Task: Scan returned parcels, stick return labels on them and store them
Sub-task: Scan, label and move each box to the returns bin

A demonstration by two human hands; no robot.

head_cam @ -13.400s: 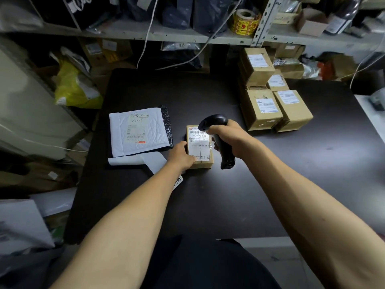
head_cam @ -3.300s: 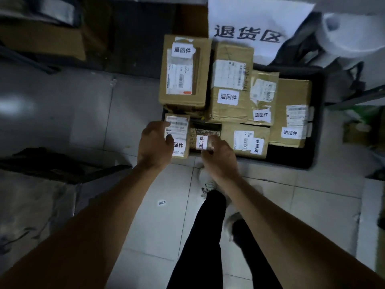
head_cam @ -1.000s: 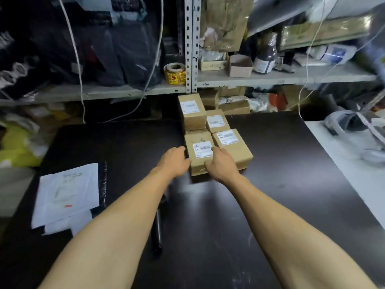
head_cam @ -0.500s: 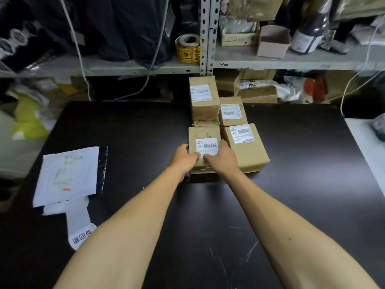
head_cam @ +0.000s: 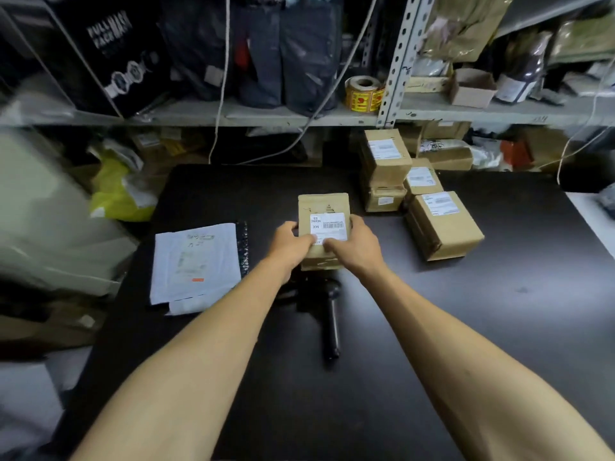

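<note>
Two bare forearms, extended forward from the lower frame corners and converging at centre. Left hand (head_cam: 289, 248): back upward, fingers curled round the left edge of a box (head_cam: 323, 207), thumb on its top face. Right hand (head_cam: 356, 249): back upward, fingers wrapped round the box's right edge, thumb on top, nearly meeting the left thumb.

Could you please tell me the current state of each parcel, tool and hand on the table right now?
Held parcel: gripped by both hands, shipping label up.
Left hand: grips its left side.
Right hand: grips its right side.
Scanner: lying on the table, untouched.
White mailer: lying flat.
Remaining boxes: waiting, labels up.
</note>
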